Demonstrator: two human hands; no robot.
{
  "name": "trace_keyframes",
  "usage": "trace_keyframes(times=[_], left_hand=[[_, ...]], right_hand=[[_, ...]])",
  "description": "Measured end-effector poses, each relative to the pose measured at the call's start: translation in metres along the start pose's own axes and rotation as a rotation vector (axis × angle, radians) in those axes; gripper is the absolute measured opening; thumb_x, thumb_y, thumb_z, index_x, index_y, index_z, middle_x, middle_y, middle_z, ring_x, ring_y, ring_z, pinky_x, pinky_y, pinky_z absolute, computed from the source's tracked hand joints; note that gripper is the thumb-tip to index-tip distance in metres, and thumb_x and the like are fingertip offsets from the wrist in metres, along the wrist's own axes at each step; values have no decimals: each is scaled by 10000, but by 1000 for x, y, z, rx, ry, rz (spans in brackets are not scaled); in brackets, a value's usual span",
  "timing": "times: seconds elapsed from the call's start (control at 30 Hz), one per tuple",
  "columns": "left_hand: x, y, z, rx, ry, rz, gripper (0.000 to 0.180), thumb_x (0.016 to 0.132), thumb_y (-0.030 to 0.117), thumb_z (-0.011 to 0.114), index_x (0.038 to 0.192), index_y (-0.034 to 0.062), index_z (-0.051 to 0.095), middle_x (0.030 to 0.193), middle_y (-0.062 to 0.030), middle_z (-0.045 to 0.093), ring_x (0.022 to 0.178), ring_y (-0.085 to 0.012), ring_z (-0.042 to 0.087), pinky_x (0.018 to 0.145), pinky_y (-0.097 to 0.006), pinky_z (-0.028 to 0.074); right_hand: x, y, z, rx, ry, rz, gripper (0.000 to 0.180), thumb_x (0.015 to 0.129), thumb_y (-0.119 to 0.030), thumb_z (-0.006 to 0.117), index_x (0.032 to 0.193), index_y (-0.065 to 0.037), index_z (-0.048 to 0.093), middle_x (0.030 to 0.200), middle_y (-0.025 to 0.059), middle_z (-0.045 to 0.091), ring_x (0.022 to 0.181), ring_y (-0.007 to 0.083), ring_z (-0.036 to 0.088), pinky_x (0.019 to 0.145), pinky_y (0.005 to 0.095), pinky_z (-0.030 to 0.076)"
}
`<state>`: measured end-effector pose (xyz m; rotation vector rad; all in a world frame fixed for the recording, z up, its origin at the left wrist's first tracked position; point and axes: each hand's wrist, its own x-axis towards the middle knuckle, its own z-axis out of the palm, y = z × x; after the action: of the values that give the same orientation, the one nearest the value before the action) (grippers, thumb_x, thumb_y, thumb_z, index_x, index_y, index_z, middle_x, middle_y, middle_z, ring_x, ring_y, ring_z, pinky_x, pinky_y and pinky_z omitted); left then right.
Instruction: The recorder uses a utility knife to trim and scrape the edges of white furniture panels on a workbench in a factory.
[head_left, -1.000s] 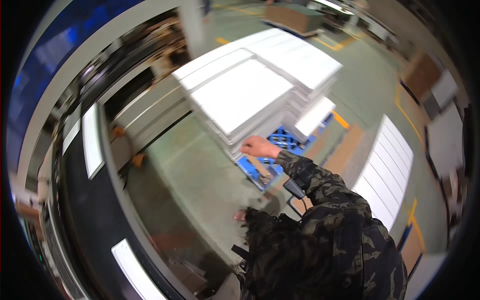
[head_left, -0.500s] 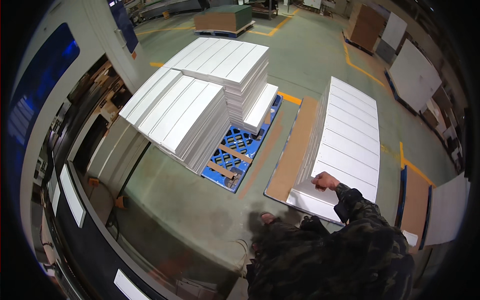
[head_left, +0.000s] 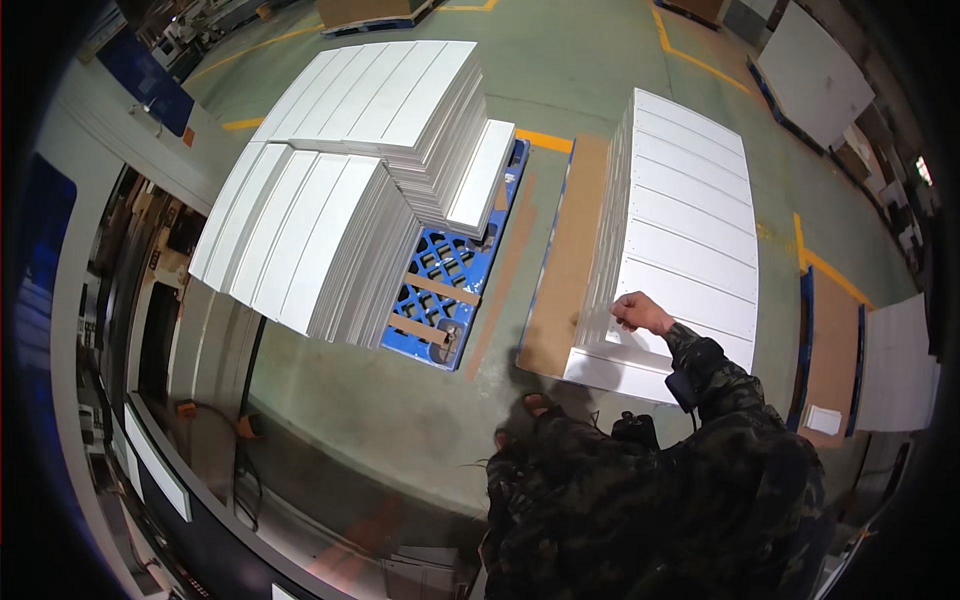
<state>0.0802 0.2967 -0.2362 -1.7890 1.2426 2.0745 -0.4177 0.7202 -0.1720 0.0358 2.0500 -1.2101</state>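
My right hand [head_left: 638, 312] reaches forward from a camouflage sleeve and lies with curled fingers on the near left edge of the top white panel [head_left: 690, 230], which tops a low stack of long grooved panels. That stack rests on a brown board [head_left: 562, 285] on the floor. My left hand is hidden below my jacket. To the left a blue pallet [head_left: 440, 290] carries two tall fanned stacks of white panels [head_left: 310, 230], the farther one [head_left: 395, 105] beside a short narrow stack [head_left: 480, 178].
A grey machine frame with cables [head_left: 150, 340] runs along the left side. Yellow floor lines [head_left: 545, 140] cross the green concrete. More white panels [head_left: 900, 360] and a brown board [head_left: 830, 345] lie at the right, and other pallets stand far back.
The view has swung from the blue pallet stacks to the right-hand stack. My right hand left the pallet's edge and now sits on the near panel of the right stack.
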Motion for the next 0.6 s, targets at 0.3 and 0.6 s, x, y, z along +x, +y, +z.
trace_keyframes(times=[0.3,0.6], left_hand=[[66,22,-58,181,-87,33,226,1030,223,572,1049,9,642,942,-99,673,734,-169,633,645,-317,524],[138,172,-129,-85,-370,-70,245,1039,224,563,1159,16,609,995,-105,657,785,-166,624,662,-304,529]], right_hand=[[21,-29,29,140,118,49,282,977,-251,655,810,-23,659,692,29,616,592,116,597,537,281,500],[41,-72,66,282,205,123,324,989,-322,656,865,-24,681,768,56,654,607,112,607,541,266,522]])
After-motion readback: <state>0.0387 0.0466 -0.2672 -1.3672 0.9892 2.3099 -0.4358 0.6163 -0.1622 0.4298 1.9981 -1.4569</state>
